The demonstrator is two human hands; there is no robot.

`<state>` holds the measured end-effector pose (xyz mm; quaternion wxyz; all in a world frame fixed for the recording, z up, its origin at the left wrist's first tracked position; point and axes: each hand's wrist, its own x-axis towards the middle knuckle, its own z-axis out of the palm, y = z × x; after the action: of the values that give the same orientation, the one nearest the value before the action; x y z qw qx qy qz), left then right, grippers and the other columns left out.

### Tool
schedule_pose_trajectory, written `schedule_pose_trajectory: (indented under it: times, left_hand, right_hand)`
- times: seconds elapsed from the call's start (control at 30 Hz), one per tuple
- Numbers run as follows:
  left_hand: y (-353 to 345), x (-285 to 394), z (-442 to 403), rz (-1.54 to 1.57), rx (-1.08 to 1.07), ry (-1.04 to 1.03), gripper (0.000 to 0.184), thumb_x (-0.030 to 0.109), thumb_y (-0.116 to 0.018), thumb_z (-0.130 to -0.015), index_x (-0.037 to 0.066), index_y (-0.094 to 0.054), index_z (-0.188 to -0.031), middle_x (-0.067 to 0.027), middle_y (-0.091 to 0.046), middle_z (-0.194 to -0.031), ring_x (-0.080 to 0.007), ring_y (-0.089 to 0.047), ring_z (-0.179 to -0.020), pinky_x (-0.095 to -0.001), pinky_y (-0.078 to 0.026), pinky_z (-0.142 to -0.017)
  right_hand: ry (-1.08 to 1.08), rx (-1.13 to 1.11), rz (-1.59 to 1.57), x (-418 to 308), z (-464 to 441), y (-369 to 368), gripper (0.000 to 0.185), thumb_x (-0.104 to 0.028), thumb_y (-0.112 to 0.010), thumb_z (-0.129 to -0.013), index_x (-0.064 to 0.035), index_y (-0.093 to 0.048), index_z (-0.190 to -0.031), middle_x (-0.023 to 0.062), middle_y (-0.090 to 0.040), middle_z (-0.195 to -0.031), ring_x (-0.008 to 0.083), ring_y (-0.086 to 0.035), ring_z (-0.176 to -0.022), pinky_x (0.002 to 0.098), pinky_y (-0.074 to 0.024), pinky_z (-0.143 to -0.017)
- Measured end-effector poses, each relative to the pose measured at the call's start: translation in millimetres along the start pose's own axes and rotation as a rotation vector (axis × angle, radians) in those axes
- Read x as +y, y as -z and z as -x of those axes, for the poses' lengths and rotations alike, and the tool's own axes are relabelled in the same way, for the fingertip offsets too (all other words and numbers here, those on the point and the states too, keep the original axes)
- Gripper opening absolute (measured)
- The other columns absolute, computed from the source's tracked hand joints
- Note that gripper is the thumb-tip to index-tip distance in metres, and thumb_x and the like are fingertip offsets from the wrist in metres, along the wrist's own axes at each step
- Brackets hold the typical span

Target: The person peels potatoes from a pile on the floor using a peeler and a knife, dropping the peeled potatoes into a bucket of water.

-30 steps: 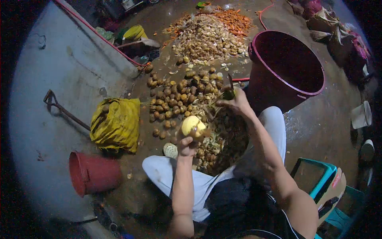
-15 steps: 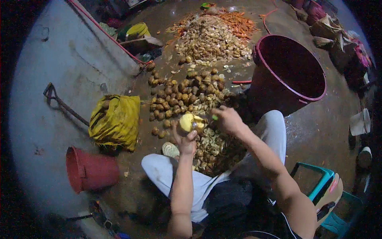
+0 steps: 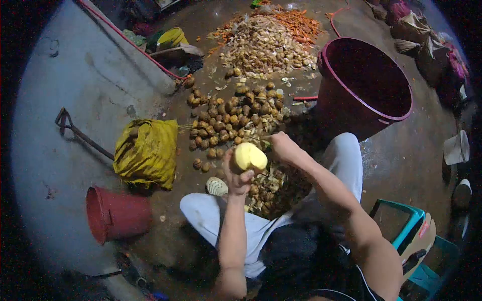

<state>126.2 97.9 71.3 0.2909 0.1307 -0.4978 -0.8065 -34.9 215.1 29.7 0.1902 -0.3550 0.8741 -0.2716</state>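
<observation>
My left hand (image 3: 236, 175) is wrapped round a pale yellow peeled root (image 3: 249, 156), held above the floor in front of my knees. Just to its right, my right hand (image 3: 285, 147) is closed on a knife (image 3: 266, 142), whose blade is hard to make out against the peelings. Beneath both hands lie loose peelings (image 3: 271, 188). Beyond them spreads a heap of brown unpeeled roots (image 3: 231, 115).
A large dark red tub (image 3: 331, 100) stands at the right, and a yellow sack (image 3: 145, 155) and a red bucket (image 3: 120, 213) at the left. Farther off lies a pale and orange pile (image 3: 266, 45). A teal stool (image 3: 401, 220) sits at the lower right.
My right hand has come down and in from the upper right, closer to the root. The root in my left hand has turned and now shows more pale flesh.
</observation>
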Motion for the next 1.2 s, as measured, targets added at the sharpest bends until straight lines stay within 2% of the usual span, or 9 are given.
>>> schedule_pose_trajectory:
  times: [0.17, 0.23, 0.43, 0.63, 0.7, 0.83, 0.97, 1.07, 1.2]
  left_hand:
    - [-1.0, 10.6, -12.6, 0.079, 0.042, -0.032, 0.076, 0.014, -0.079, -0.056, 0.006, -0.044, -0.123, -0.0084, -0.053, -0.114, -0.0256, -0.056, -0.107, -0.0415, -0.049, -0.095]
    - [-5.6, 12.9, -12.6, 0.125, 0.084, -0.065, 0.071, 0.010, -0.078, -0.058, 0.007, -0.044, -0.121, -0.0076, -0.053, -0.114, -0.0243, -0.057, -0.105, -0.0390, -0.050, -0.093]
    - [-4.2, 7.6, -11.1, 0.135, 0.186, -0.057, 0.073, 0.008, -0.077, -0.058, 0.006, -0.044, -0.123, -0.0082, -0.054, -0.114, -0.0245, -0.058, -0.105, -0.0396, -0.051, -0.093]
    - [3.5, 5.0, -9.7, 0.163, 0.216, 0.040, 0.072, 0.004, -0.074, -0.058, 0.005, -0.045, -0.124, -0.0081, -0.056, -0.113, -0.0250, -0.057, -0.105, -0.0389, -0.051, -0.091]
    - [8.4, -2.8, -8.3, 0.109, 0.196, 0.033, 0.072, 0.003, -0.073, -0.058, 0.005, -0.045, -0.124, -0.0082, -0.055, -0.113, -0.0249, -0.057, -0.106, -0.0387, -0.050, -0.091]
    - [6.1, -1.6, 0.2, 0.163, 0.102, 0.124, 0.070, 0.008, -0.072, -0.055, 0.005, -0.049, -0.121, -0.0097, -0.057, -0.113, -0.0253, -0.057, -0.107, -0.0408, -0.048, -0.095]
    - [7.0, 8.6, -4.6, 0.460, -0.037, 0.259, 0.070, 0.011, -0.074, -0.055, 0.004, -0.050, -0.120, -0.0105, -0.058, -0.115, -0.0271, -0.058, -0.108, -0.0424, -0.048, -0.097]
    - [2.5, 1.5, -4.7, 0.194, 0.153, 0.141, 0.065, 0.015, -0.075, -0.058, 0.002, -0.052, -0.118, -0.0099, -0.060, -0.111, -0.0275, -0.059, -0.107, -0.0423, -0.048, -0.097]
    - [15.0, -6.8, -4.8, 0.435, 0.001, 0.182, 0.069, 0.015, -0.074, -0.060, 0.000, -0.050, -0.123, -0.0123, -0.060, -0.115, -0.0264, -0.060, -0.105, -0.0413, -0.050, -0.094]
  right_hand:
    - [0.253, 0.060, -0.031, -17.9, 23.8, 18.8, 0.046, -0.013, -0.074, -0.066, -0.0080, -0.063, -0.109, 0.0223, -0.065, -0.082, 0.0393, -0.063, -0.080, 0.0459, -0.0516, -0.071]
    - [0.270, 0.131, -0.032, -27.6, 37.1, 22.1, 0.032, -0.013, -0.062, -0.078, -0.0117, -0.062, -0.109, 0.0193, -0.065, -0.088, 0.0397, -0.064, -0.081, 0.0470, -0.0530, -0.073]
    - [0.324, 0.207, -0.044, -24.6, 36.8, 31.3, 0.048, -0.016, -0.076, -0.066, -0.0143, -0.062, -0.112, 0.0173, -0.064, -0.088, 0.0392, -0.063, -0.082, 0.0458, -0.0518, -0.075]
    - [0.094, 0.240, -0.572, -2.0, 16.7, 73.4, 0.042, -0.016, -0.078, -0.071, -0.0015, -0.064, -0.108, 0.0158, -0.068, -0.100, 0.0258, -0.067, -0.094, 0.0353, -0.0503, -0.082]
    - [0.461, 0.439, -0.477, -0.7, 12.1, 64.9, 0.034, -0.013, -0.081, -0.073, 0.0010, -0.064, -0.099, 0.0071, -0.068, -0.089, 0.0134, -0.062, -0.086, 0.0303, -0.0493, -0.079]
    - [0.425, 0.450, -0.542, 10.1, 4.1, 57.3, 0.035, -0.012, -0.082, -0.070, 0.0018, -0.064, -0.097, 0.0067, -0.067, -0.094, 0.0124, -0.061, -0.087, 0.0294, -0.0489, -0.081]
    - [0.130, 0.394, -0.551, 25.2, -5.4, 60.6, 0.031, -0.010, -0.081, -0.071, 0.0005, -0.064, -0.095, 0.0030, -0.066, -0.093, 0.0110, -0.060, -0.086, 0.0284, -0.0490, -0.078]
    - [0.549, 0.477, -0.520, 10.1, 5.4, 55.8, 0.025, -0.010, -0.074, -0.077, -0.0003, -0.063, -0.097, 0.0020, -0.064, -0.101, 0.0131, -0.061, -0.085, 0.0298, -0.0493, -0.079]
    - [0.229, 0.447, -0.740, 13.6, 2.7, 55.2, 0.036, -0.011, -0.077, -0.069, -0.0008, -0.066, -0.102, 0.0103, -0.071, -0.090, 0.0177, -0.067, -0.083, 0.0325, -0.0507, -0.080]
